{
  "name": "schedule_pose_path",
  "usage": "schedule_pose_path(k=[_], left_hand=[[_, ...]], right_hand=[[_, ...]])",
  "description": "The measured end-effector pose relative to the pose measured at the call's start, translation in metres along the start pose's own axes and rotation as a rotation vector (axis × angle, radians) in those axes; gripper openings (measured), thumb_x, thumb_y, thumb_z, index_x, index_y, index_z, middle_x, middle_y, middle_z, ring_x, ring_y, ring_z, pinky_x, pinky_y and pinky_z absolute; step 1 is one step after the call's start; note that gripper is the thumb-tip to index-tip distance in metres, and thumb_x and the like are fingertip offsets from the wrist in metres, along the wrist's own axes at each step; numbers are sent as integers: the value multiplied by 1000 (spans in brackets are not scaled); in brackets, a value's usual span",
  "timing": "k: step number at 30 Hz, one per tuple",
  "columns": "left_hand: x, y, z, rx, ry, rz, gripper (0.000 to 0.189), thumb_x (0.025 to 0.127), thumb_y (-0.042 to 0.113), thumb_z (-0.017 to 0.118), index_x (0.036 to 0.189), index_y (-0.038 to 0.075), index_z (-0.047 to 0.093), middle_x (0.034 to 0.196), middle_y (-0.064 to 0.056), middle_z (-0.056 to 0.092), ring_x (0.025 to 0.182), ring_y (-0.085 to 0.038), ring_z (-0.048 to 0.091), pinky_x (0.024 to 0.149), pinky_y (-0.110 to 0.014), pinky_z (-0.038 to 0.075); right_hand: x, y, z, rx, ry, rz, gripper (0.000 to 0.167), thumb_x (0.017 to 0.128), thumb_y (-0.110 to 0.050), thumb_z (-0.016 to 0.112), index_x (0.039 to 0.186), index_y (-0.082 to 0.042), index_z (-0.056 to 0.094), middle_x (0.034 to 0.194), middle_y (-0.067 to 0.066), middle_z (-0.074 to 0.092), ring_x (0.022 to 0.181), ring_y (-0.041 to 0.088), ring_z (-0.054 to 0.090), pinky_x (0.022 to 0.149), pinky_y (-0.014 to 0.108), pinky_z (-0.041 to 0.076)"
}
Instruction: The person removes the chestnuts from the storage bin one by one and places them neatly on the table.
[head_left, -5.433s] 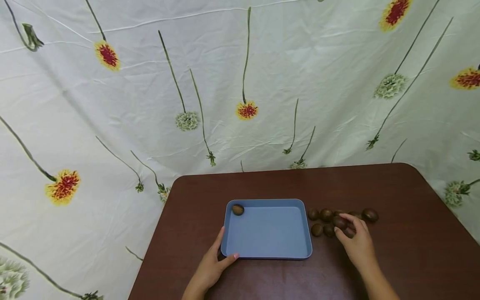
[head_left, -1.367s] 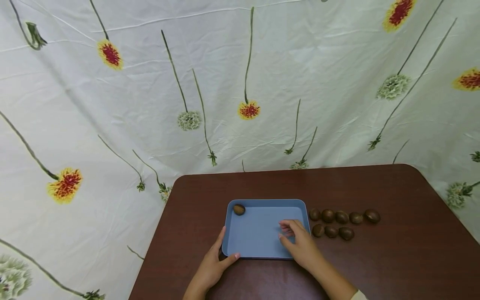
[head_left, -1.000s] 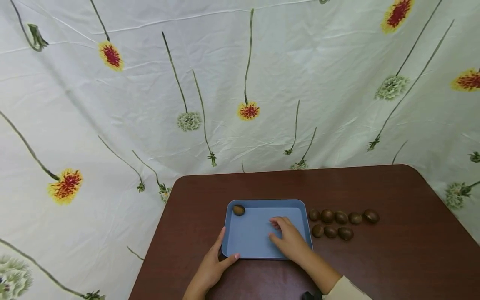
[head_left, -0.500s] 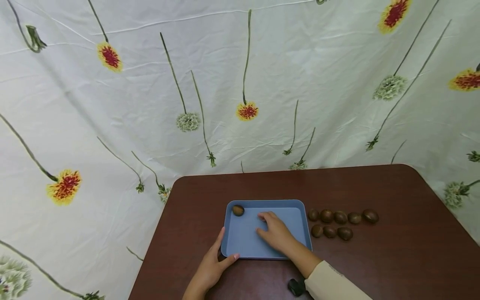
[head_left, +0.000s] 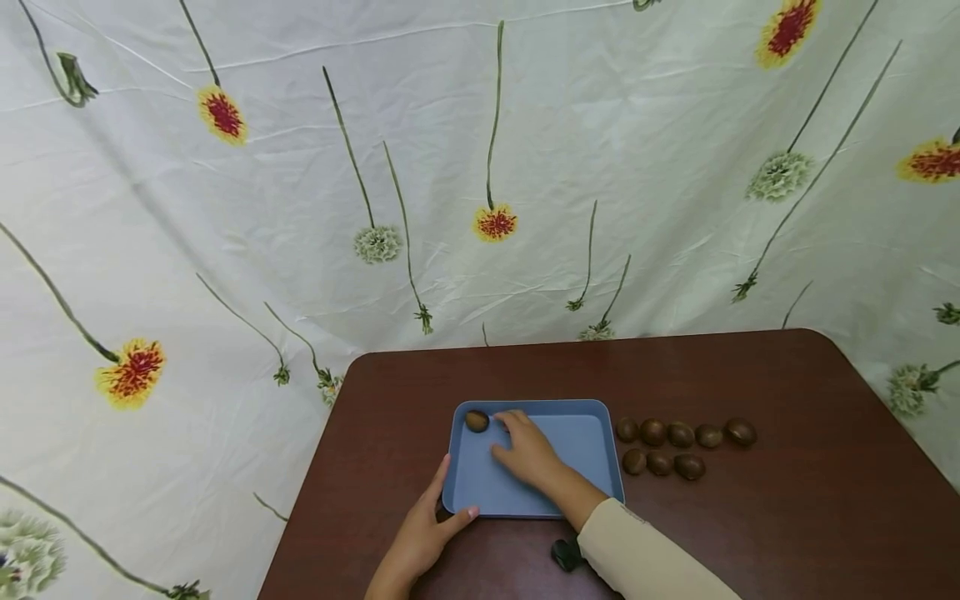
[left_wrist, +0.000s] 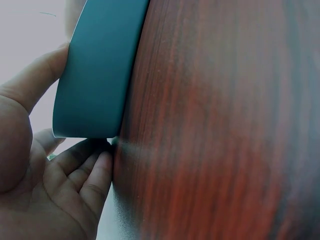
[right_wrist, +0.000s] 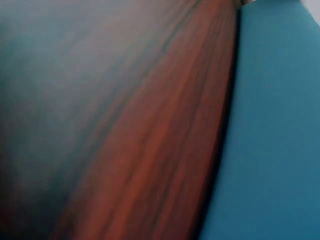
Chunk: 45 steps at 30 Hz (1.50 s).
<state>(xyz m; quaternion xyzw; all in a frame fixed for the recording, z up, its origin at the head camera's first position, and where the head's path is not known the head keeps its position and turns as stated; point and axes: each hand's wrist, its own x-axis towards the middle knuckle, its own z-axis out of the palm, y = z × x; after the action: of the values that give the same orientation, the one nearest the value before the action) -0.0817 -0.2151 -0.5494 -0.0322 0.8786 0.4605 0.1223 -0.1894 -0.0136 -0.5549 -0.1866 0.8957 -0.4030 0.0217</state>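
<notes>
In the head view a shallow blue tray [head_left: 540, 504] lies on the table, with one glossy brown, chestnut-like oval [head_left: 476, 421] in its far left corner. My left hand [head_left: 420, 533] grips the near left corner of the tray. The left wrist view shows its thumb on the rim of the tray [left_wrist: 95, 75] and its other fingers folded below the corner. Over the tray's left half is my right hand [head_left: 528, 450], thumb and fingers parted, nothing visible between them. Its fingertips are just right of the brown oval. The right wrist view shows the tray's side [right_wrist: 275, 125], with scarcely any hand.
Several similar brown ovals [head_left: 653, 432] lie in two rows right of the tray. The dark reddish table [head_left: 810, 500] has a flower-print white cloth [head_left: 675, 150] behind it. A small black object [head_left: 566, 554] shows beside the right sleeve [head_left: 645, 558].
Earlier my right hand held a brown oval at the rows; since then it has moved left across the tray toward the oval in the corner. The left hand has stayed on the tray.
</notes>
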Motion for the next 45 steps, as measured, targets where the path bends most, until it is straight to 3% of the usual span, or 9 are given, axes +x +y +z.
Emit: schedule_pose_path(k=[10, 21, 45], left_hand=[[0, 0, 2, -19, -14, 2, 100, 89, 50, 74, 165, 30, 11, 166, -20, 27, 147, -45, 37, 113, -68, 32], [1, 1, 1, -35, -10, 12, 99, 90, 49, 73, 165, 28, 12, 165, -20, 28, 148, -45, 36, 114, -68, 32], [-2, 4, 0, -40, -13, -2, 99, 90, 48, 75, 164, 30, 12, 167, -18, 25, 149, -45, 33, 114, -69, 30]], right_hand=[[12, -10, 10, -168, -16, -54, 56, 92, -17, 71, 144, -5, 53, 141, 16, 58, 133, 37, 55, 108, 52, 47], [24, -25, 18, -327, -8, -47, 51, 92, -20, 73, 140, -15, 58, 134, 8, 62, 119, 30, 62, 99, 48, 53], [27, -23, 18, -323, -13, -29, 37, 94, -27, 74, 128, -21, 64, 126, 3, 68, 111, 25, 62, 93, 44, 54]])
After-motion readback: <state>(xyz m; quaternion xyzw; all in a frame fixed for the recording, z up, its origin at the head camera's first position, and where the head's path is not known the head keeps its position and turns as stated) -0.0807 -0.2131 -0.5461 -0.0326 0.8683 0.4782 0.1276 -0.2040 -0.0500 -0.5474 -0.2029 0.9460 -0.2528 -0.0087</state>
